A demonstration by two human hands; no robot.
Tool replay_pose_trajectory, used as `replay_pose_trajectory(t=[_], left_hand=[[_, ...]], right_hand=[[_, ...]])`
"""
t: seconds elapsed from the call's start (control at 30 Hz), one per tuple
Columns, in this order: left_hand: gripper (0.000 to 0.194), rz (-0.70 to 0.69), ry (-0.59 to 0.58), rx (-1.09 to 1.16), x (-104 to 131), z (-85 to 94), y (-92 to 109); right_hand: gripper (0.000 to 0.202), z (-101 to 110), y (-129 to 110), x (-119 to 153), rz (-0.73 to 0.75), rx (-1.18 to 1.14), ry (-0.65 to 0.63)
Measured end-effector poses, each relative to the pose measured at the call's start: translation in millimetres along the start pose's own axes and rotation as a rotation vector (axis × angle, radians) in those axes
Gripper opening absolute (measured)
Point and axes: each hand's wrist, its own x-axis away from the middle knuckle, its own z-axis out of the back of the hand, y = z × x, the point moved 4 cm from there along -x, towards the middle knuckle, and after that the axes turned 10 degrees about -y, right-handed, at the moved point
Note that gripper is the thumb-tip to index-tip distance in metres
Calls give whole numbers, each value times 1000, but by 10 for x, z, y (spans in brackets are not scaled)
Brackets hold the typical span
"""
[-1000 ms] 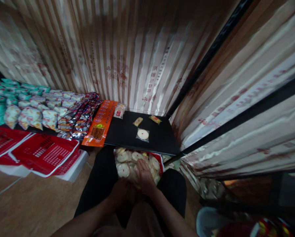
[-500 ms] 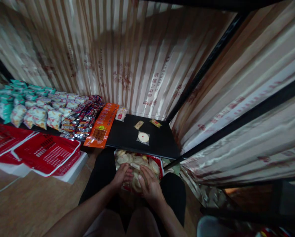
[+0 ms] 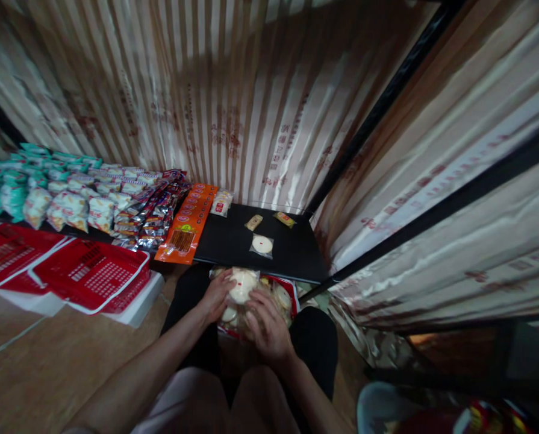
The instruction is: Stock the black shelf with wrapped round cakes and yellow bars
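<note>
Between my knees is a red basket (image 3: 295,301) filled with round pale crackers in clear wrappers. My left hand (image 3: 218,295) is closed on the left edge of a wrapped white cracker (image 3: 243,285) above the basket. My right hand (image 3: 267,319) is beside that cracker's lower right side, over the other packets, its fingers apart. On the black shelf (image 3: 224,244) in front lie one wrapped round cracker (image 3: 262,245) and two small yellowish packets (image 3: 253,222) (image 3: 284,219).
An orange snack bag (image 3: 186,226), a white packet (image 3: 221,203) and rows of snack bags (image 3: 70,208) line the shelf leftward. Red baskets (image 3: 91,274) stand on white boxes at left. Black metal bars (image 3: 386,241) cross at right, near a tub (image 3: 377,401).
A wrapped white cracker now shows raised between my hands. My left hand has closed on its edge and both hands have shifted slightly. The view has tilted a little.
</note>
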Motion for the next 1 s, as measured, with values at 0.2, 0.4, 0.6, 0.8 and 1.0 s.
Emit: replay_pose_trajectory(t=[0.2,0.4,0.6,0.8,1.0], left_hand=[[52,-16,-28,130,80,-212,145],[39,-145,16,-77,129,-304,161],[37,-377,78,-609,398,-476,216],[44,-504,18,-924,650,-605,136],[39,-575,38,-955,567,-464,156]], right_hand=[[30,83,225,1,-363,-195,226],[30,106,186,2,-413,-215,195],[43,-45,75,-21,-447,-588,112],[48,-201,109,-46,-502,-817,165],[47,-358,371,-90,-584,-755,138]])
